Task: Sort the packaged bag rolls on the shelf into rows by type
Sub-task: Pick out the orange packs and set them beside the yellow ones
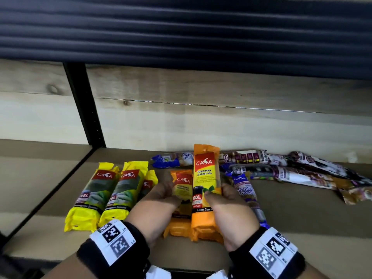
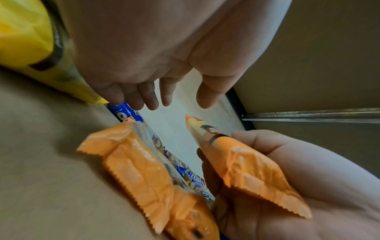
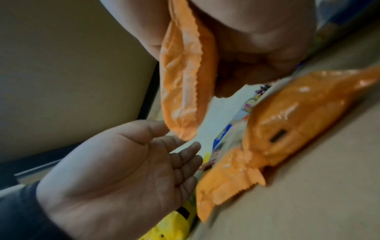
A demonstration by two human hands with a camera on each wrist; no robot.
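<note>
At the lower left of the head view, three yellow CASA rolls (image 1: 104, 195) lie side by side on the brown shelf (image 1: 291, 214), their red labels toward the back; one reads "25L", and the third is partly hidden behind the left hand (image 1: 159, 206). That hand hovers with its fingers (image 2: 150, 99) loosely extended and gripping nothing, just above an orange CASA roll (image 1: 182, 190) lying flat on the shelf. Just to its right, the right hand (image 1: 231, 214) grips a second orange CASA roll (image 1: 205, 190) around its middle and lifts it clear of the shelf, tilted upright; its label reads "DEGRADABLE GARBAGE BAG", "60L" and "Lemon Scented". Behind these, a blue-and-white roll (image 1: 173, 160) lies crosswise. Right of the held roll, a blue CASA roll (image 1: 246, 192) reads "Single Handle". At the right of the frame, several purple-and-white rolls (image 1: 281, 166) lie jumbled and overlapping, one marked "DRAW STRING BAG"; the rest of their print is blurred.
</note>
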